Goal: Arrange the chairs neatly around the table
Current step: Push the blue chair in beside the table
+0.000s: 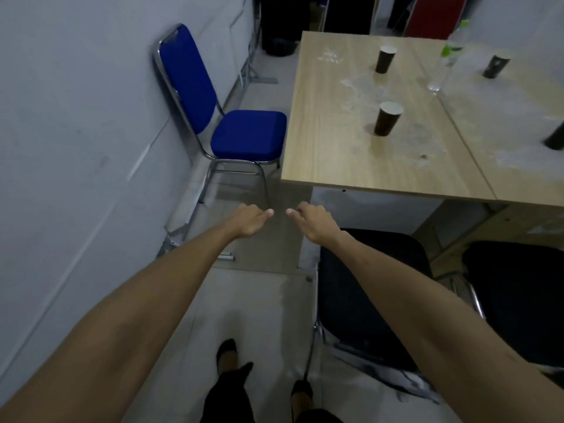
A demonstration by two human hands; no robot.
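Observation:
A blue padded chair (247, 134) with a chrome frame stands against the left wall, its seat edge close to the left side of the light wooden table (329, 154). A black chair (372, 288) sits at the table's near side, under my right forearm, and a second black chair (518, 294) is beside it at the right. My left hand (251, 219) and my right hand (311, 219) are stretched out side by side over the floor, short of the blue chair. Both hands have loosely curled fingers and hold nothing.
On the table stand several dark paper cups (387, 119) and a clear plastic bottle (447, 56) with a green label. A red chair back (433, 16) and dark furniture are beyond the table. The grey wall (76, 132) closes the left side; a narrow floor strip runs between.

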